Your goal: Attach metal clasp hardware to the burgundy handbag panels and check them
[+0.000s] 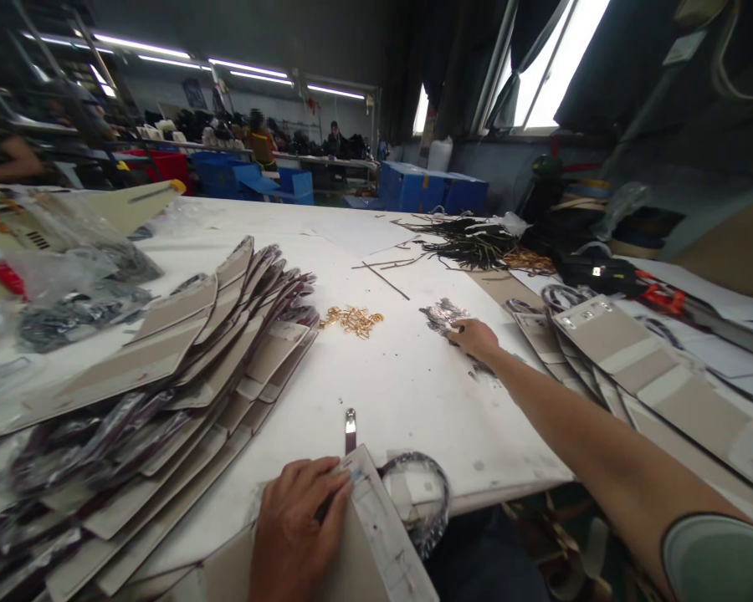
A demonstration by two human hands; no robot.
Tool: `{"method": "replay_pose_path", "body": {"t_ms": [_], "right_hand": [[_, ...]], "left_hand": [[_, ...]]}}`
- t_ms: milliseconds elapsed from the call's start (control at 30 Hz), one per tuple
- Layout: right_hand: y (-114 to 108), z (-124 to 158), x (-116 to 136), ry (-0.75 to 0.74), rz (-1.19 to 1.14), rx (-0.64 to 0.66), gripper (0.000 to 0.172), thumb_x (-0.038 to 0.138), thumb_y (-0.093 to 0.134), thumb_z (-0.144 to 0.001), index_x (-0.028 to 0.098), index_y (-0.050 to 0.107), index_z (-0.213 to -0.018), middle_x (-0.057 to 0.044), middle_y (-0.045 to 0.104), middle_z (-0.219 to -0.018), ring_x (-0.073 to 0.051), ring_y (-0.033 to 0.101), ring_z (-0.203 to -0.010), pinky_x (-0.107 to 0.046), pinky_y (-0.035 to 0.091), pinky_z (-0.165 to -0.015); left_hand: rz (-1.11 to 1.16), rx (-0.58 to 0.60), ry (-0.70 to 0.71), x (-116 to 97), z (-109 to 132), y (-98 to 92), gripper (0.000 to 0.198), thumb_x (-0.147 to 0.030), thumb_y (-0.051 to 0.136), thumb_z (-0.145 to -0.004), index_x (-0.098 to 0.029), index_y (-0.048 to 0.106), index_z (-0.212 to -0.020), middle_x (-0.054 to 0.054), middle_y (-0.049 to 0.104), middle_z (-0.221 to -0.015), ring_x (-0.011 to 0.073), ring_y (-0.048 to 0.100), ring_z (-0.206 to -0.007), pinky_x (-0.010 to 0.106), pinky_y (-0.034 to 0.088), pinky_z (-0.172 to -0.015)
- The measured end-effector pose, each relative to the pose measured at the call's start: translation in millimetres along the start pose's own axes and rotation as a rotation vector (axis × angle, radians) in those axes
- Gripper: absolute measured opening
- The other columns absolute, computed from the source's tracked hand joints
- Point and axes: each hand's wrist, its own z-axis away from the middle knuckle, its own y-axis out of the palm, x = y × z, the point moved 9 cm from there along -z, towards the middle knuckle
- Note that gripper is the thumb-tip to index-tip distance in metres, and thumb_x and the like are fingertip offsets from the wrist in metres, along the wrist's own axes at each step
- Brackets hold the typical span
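My left hand grips the upper edge of a beige bag panel at the table's front edge, fingers curled over it. A plastic-wrapped handle loops out from the panel's right side. A dark strap with a shiny metal end sticks out beyond its top. Out to the right, my right hand reaches to a small heap of silver metal pieces, fingertips pinched together at its near edge. Whatever is between them is too small to make out. A pile of gold-coloured metal fittings lies left of the silver heap.
On the left is a stack of beige panels with wrapped handles; more panels lie at right. Dark cords are heaped at the back of the white table. Blue boxes and people at work stand beyond.
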Motion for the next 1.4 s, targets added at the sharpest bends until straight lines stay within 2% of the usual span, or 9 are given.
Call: {"method": "replay_pose_path", "body": {"t_ms": [167,367,600,800,900,1067,1167,1300,1400], "right_hand": [[15.5,-11.5,-9.2,-0.006,0.043,-0.012,0.028,0.037,0.071,-0.085,0.027,0.083,-0.109,-0.007,0.077,-0.119,-0.027,0.068,-0.106,-0.03,0.049,-0.078],[1.9,-6.9,-7.9,-0.008,-0.019,-0.077,0.027,0.029,0.069,-0.085,0.026,0.082,-0.109,-0.005,0.079,-0.109,-0.025,0.068,-0.099,-0.027,0.047,-0.074],[-18.6,22.7,6.0,-0.006,-0.229,0.011,0.015,0.022,0.07,-0.084,0.017,0.078,-0.096,-0.005,0.076,-0.081,-0.016,0.066,-0.063,-0.022,0.045,-0.054],[1.4,78.2,31.3,-0.023,-0.401,0.295,0.011,0.023,0.077,-0.083,0.014,0.075,-0.088,-0.006,0.073,-0.068,-0.013,0.062,-0.049,-0.019,0.042,-0.042],[2.5,98.2,36.0,-0.008,-0.429,0.303,0.013,0.026,0.078,-0.083,0.014,0.075,-0.086,0.0,0.063,-0.053,-0.012,0.055,-0.042,-0.019,0.04,-0.041],[-11.3,137.2,47.9,-0.042,-0.475,0.293,0.014,0.029,0.074,-0.084,0.014,0.074,-0.087,0.004,0.053,-0.048,-0.01,0.048,-0.041,-0.02,0.037,-0.041],[-3.6,189.8,76.7,-0.143,-0.568,0.446,0.02,0.03,0.074,-0.082,0.014,0.075,-0.093,0.003,0.055,-0.049,-0.011,0.048,-0.042,-0.021,0.036,-0.042],[25.6,273.5,116.3,-0.182,-0.719,0.654,0.041,0.033,0.074,-0.08,0.017,0.076,-0.118,0.001,0.066,-0.07,-0.011,0.05,-0.048,-0.023,0.038,-0.045],[48.1,311.4,132.9,-0.233,-0.663,0.67,0.031,0.032,0.071,-0.082,0.02,0.081,-0.11,-0.001,0.073,-0.085,-0.014,0.057,-0.059,-0.025,0.044,-0.053]], "left_hand": [[-0.016,-0.005,0.006,-0.6,-0.3,0.1,0.017,-0.034,0.062,-0.099,-0.033,0.077,-0.106,0.0,0.076,-0.113,0.026,0.064,-0.106,0.041,0.049,-0.083],[-0.004,0.008,-0.007,0.3,0.6,1.0,0.015,-0.032,0.064,-0.098,-0.034,0.077,-0.105,-0.001,0.076,-0.113,0.0259,0.063,-0.106,0.042,0.047,-0.084],[0.041,0.035,-0.075,-0.2,2.3,1.8,0.013,-0.028,0.067,-0.096,-0.033,0.077,-0.103,-0.002,0.076,-0.113,0.027,0.064,-0.109,0.045,0.045,-0.087],[0.049,0.045,-0.107,-2.6,2.5,-0.5,0.013,-0.028,0.067,-0.096,-0.033,0.078,-0.101,0.0,0.076,-0.114,0.0287,0.063,-0.11,0.047,0.045,-0.089],[0.053,0.049,-0.108,-4.1,1.9,-1.3,0.013,-0.029,0.067,-0.096,-0.033,0.078,-0.1,-0.001,0.076,-0.113,0.0285,0.063,-0.111,0.048,0.045,-0.09],[0.069,0.053,-0.135,-5.2,2.1,-0.5,0.011,-0.029,0.068,-0.096,-0.032,0.078,-0.098,-0.001,0.077,-0.112,0.0276,0.063,-0.11,0.048,0.045,-0.09],[0.082,0.051,-0.152,-6.8,3.4,0.2,0.01,-0.028,0.069,-0.095,-0.031,0.079,-0.097,-0.001,0.077,-0.112,0.0273,0.063,-0.11,0.047,0.045,-0.09],[0.083,0.053,-0.176,-8.0,5.4,1.9,0.009,-0.028,0.071,-0.094,-0.032,0.079,-0.097,-0.001,0.077,-0.112,0.0263,0.062,-0.11,0.047,0.045,-0.092],[0.076,0.051,-0.183,-9.4,6.2,2.1,0.01,-0.028,0.071,-0.094,-0.031,0.079,-0.098,0.0,0.077,-0.112,0.0261,0.062,-0.11,0.047,0.045,-0.092]]}}
